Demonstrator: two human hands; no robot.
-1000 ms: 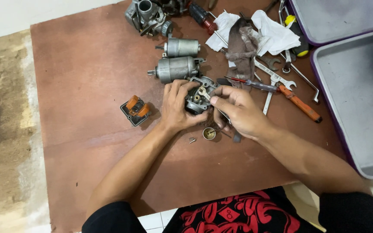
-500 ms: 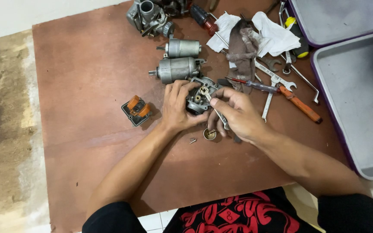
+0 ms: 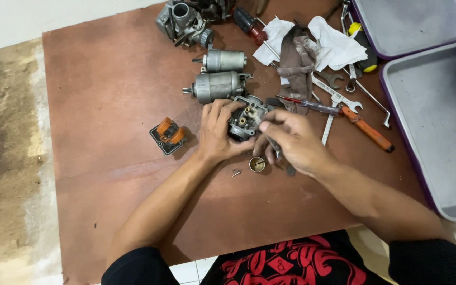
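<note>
My left hand (image 3: 218,132) grips a grey metal carburettor body (image 3: 245,119) and holds it upside down on the brown board (image 3: 106,79). My right hand (image 3: 291,141) is closed on a thin metal tool (image 3: 277,150), its fingertips at the open top of the carburettor. A small brass cap (image 3: 257,164) and two tiny screws (image 3: 236,172) lie just below the hands. An orange and black float part (image 3: 168,135) sits to the left of my left hand.
Two grey motor cylinders (image 3: 218,79) lie behind the hands, another carburettor (image 3: 183,22) further back. Rags (image 3: 312,50), wrenches (image 3: 333,103) and an orange-handled screwdriver (image 3: 368,129) lie to the right. Grey trays with purple rims (image 3: 434,121) stand at the right edge.
My right hand has shifted slightly over the carburettor with the thin tool. The left hand keeps the same grip.
</note>
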